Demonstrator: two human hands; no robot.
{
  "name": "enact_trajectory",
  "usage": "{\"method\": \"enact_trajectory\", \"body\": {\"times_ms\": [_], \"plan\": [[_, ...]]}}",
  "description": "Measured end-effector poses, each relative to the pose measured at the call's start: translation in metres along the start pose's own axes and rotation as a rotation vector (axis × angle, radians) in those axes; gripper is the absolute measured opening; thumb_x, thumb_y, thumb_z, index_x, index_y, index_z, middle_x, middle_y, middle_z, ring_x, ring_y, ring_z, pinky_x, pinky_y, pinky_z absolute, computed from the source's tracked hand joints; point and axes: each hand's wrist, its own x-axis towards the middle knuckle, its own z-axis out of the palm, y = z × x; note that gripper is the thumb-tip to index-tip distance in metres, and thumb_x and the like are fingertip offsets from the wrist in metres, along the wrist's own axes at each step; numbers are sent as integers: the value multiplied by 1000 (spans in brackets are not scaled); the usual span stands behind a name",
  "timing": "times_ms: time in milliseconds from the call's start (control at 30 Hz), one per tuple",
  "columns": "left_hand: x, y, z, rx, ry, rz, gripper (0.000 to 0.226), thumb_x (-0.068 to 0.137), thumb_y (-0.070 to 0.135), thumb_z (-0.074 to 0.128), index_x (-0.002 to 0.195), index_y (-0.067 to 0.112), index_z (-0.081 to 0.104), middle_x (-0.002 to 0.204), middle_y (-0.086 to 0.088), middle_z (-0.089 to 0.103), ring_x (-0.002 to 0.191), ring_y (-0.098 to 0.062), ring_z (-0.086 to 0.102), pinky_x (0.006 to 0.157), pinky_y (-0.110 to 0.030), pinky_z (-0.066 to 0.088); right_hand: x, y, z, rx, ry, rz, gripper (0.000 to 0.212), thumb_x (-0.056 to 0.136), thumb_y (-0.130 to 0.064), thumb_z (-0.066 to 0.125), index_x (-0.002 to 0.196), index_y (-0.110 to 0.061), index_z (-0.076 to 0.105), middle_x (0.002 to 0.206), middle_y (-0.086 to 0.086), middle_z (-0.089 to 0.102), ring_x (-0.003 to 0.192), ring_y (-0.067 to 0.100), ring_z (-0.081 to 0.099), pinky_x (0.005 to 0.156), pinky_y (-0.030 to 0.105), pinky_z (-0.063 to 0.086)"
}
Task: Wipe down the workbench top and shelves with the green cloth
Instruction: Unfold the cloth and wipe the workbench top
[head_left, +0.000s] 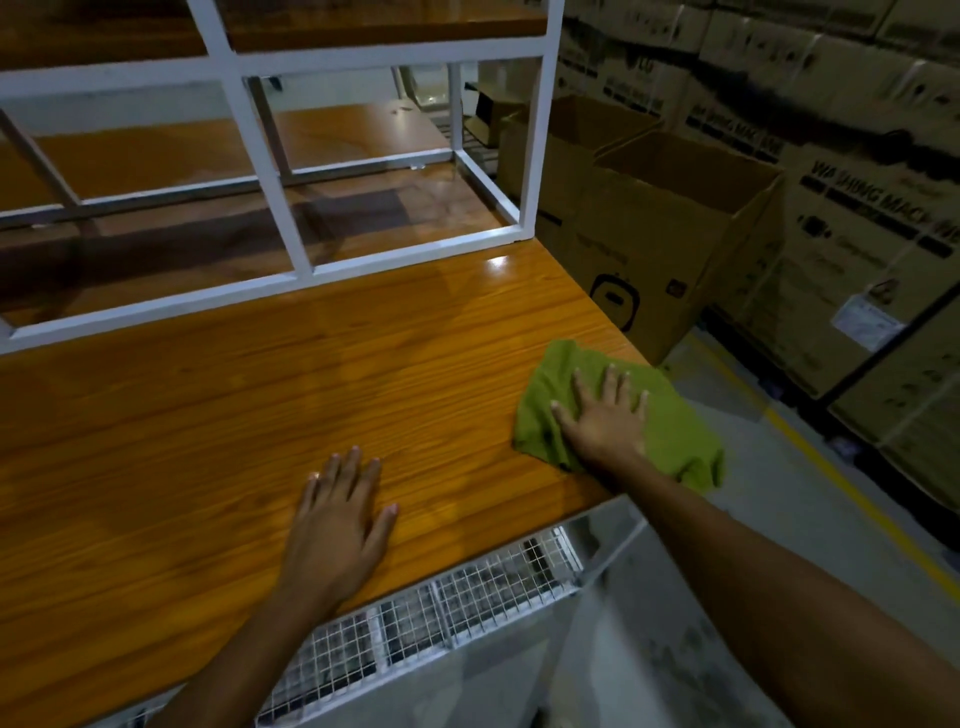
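The orange wood-grain workbench top (249, 415) fills the left and middle of the head view. A crumpled green cloth (670, 436) lies at the top's front right corner, part of it hanging over the edge. My right hand (605, 415) presses flat on the cloth with fingers spread. My left hand (337, 519) rests flat on the bare wood near the front edge, holding nothing. A white metal shelf frame (291, 218) stands on the back of the top, with a wooden shelf (156, 156) inside it and another higher up (363, 21).
An open cardboard box (670, 249) stands right beside the bench's right edge, another behind it. Stacked cartons (857, 208) line the right wall. A wire mesh panel (467, 597) runs below the bench's front edge. Grey floor with a yellow line (852, 493) lies to the right.
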Motion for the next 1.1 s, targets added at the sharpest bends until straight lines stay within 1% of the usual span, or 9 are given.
{"method": "enact_trajectory", "body": {"times_ms": [167, 300, 433, 567, 667, 800, 933, 1000, 1100], "plan": [[-14, -22, -8, 17, 11, -6, 74, 93, 66, 17, 151, 21, 27, 160, -4, 17, 148, -22, 9, 119, -45, 12, -71, -86, 22, -28, -17, -282, 78, 90, -79, 2, 158, -39, -2, 164, 13, -12, 152, 33, -12, 120, 59, -4], [-30, -29, -10, 16, 20, -24, 71, 95, 64, 16, 151, 23, 27, 160, -2, 16, 148, -20, 9, 120, -44, 11, -104, -51, 23, -22, 7, -447, 82, 85, -85, 3, 156, -45, 6, 165, 4, -8, 154, 26, -5, 122, 52, -3], [-37, -32, -11, -24, 41, -54, 70, 95, 64, 17, 150, 22, 31, 159, -4, 21, 148, -21, 11, 119, -45, 15, -55, -5, 6, -80, 9, -261, 92, 77, -90, -6, 156, -46, 5, 167, 6, -4, 154, 26, -2, 122, 53, 3], [-34, -26, -14, -48, 66, -96, 71, 94, 65, 19, 148, 22, 33, 159, -5, 21, 148, -22, 12, 120, -46, 12, -27, -34, 4, -42, -9, -78, 87, 82, -86, 1, 158, -41, 1, 167, 12, -5, 153, 32, -5, 120, 57, 1], [-34, -24, -17, -42, 74, -179, 71, 94, 64, 20, 148, 19, 32, 159, -8, 20, 148, -25, 11, 119, -46, 10, -40, -86, 11, -48, -33, -153, 84, 86, -81, 0, 158, -37, -3, 166, 16, -10, 152, 34, -10, 120, 60, -2], [-37, -24, -20, -96, 83, -247, 70, 94, 60, 23, 146, 15, 34, 158, -11, 22, 147, -27, 13, 118, -45, 14, -96, -147, 26, -43, -44, -397, 81, 87, -79, -2, 157, -39, -5, 164, 14, -14, 152, 32, -14, 120, 58, -5], [-44, -44, -21, -99, 40, -134, 70, 95, 60, 21, 151, 18, 27, 161, -7, 15, 148, -23, 8, 118, -40, 13, -134, -126, 34, -61, -18, -580, 78, 88, -82, 2, 157, -44, -1, 166, 5, -11, 153, 24, -12, 122, 52, -6], [-46, -51, -22, -78, 30, -93, 71, 95, 61, 19, 152, 19, 25, 161, -6, 15, 148, -21, 8, 118, -39, 12, -120, -111, 29, -77, -12, -556, 81, 85, -85, 2, 156, -47, 0, 166, 2, -11, 154, 23, -9, 122, 52, -3], [-46, -47, -25, -73, 42, -100, 68, 96, 59, 23, 151, 20, 27, 160, -6, 17, 148, -22, 10, 118, -39, 14, -87, -124, 21, -60, -35, -394, 84, 82, -86, 2, 156, -45, -4, 165, 5, -15, 153, 25, -13, 121, 54, -4]]}}
